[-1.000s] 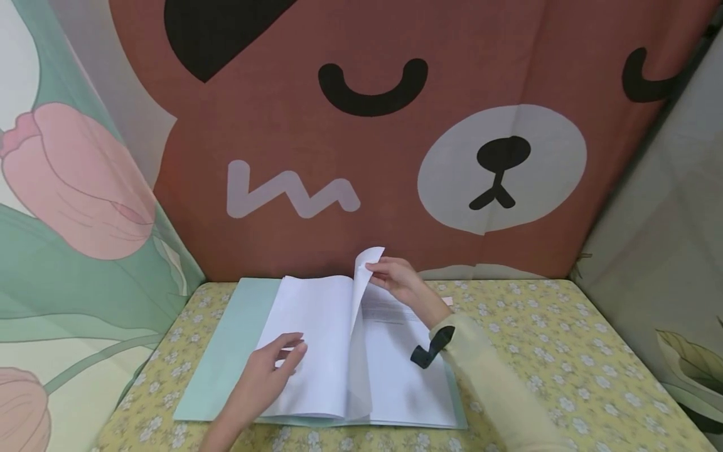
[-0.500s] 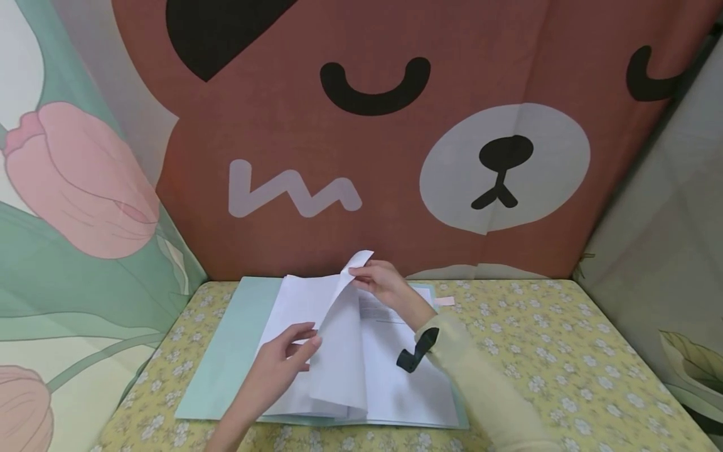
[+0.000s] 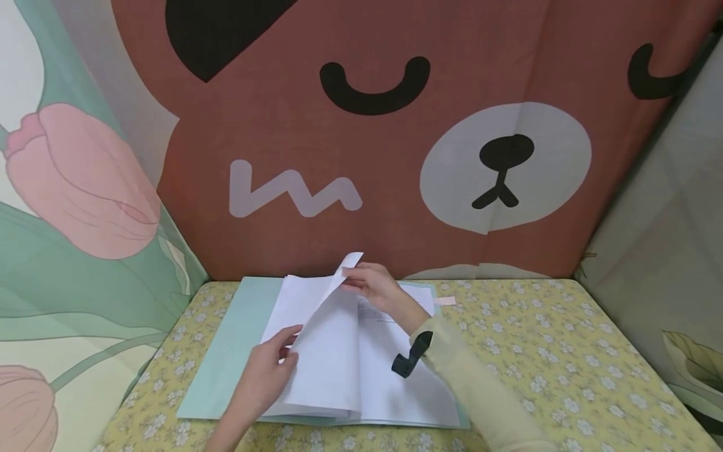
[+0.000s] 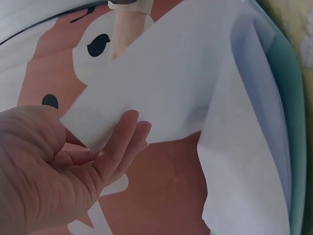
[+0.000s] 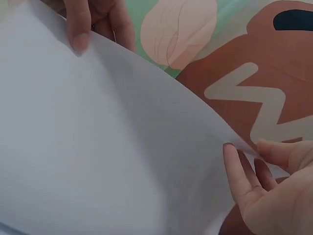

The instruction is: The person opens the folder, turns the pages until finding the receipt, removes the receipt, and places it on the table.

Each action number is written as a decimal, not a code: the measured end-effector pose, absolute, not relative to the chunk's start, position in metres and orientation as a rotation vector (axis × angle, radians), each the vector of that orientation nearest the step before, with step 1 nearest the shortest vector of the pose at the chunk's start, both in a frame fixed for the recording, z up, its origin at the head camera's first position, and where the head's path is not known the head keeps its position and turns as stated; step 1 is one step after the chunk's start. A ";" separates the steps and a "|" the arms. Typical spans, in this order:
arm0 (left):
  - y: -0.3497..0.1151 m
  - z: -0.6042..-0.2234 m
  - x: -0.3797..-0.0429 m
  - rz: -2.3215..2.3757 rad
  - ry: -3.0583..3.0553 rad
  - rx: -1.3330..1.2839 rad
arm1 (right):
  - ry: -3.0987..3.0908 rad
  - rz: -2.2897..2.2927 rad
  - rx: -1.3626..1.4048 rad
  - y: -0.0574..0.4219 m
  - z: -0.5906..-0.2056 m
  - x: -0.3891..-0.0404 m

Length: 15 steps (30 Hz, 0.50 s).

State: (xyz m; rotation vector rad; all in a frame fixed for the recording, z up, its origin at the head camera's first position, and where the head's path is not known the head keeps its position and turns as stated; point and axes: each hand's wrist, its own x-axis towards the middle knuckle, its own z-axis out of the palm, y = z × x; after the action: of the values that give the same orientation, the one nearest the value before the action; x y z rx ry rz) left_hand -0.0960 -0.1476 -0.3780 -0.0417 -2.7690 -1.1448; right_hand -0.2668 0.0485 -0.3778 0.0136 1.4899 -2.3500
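Observation:
A light green folder (image 3: 226, 351) lies spread on the table with a stack of white pages (image 3: 412, 370) inside. One white page (image 3: 324, 358) is lifted and curves over towards the left. Its far corner is pinched by my right hand (image 3: 375, 285), with the thumb on one side and fingers on the other in the right wrist view. Lower down, my left hand (image 3: 268, 364) holds the page's free left edge between thumb and fingers. In the left wrist view, fingers of the left hand (image 4: 93, 166) lie against the sheet, and its thumb is mostly hidden.
A yellow flowered cloth (image 3: 525, 351) covers the table. A pink tab (image 3: 446, 301) sticks out from the folder's right side. A brown bear-print curtain (image 3: 395, 213) hangs behind the table's far edge. From the right sleeve dangles a black strap (image 3: 412, 355).
My right hand has moved left, drawing the page's corner over with it. The left hand reached right, drew back a little, and now grips the page's edge.

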 end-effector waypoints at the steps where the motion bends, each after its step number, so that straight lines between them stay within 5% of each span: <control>1: -0.149 -0.380 -0.097 -1.120 -2.773 -0.045 | 1.484 -2.355 -0.003 0.052 -0.378 -0.267; 15: -0.170 -0.399 -0.100 -1.051 -2.846 0.084 | 1.639 -2.330 -0.062 0.122 -0.390 -0.275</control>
State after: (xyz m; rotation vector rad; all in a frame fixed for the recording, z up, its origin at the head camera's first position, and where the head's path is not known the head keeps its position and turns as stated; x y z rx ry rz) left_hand -0.1002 -0.1702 -0.3985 0.0836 -2.8465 -1.0508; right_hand -0.2754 0.1217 -0.3902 -0.0622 1.6386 -2.3303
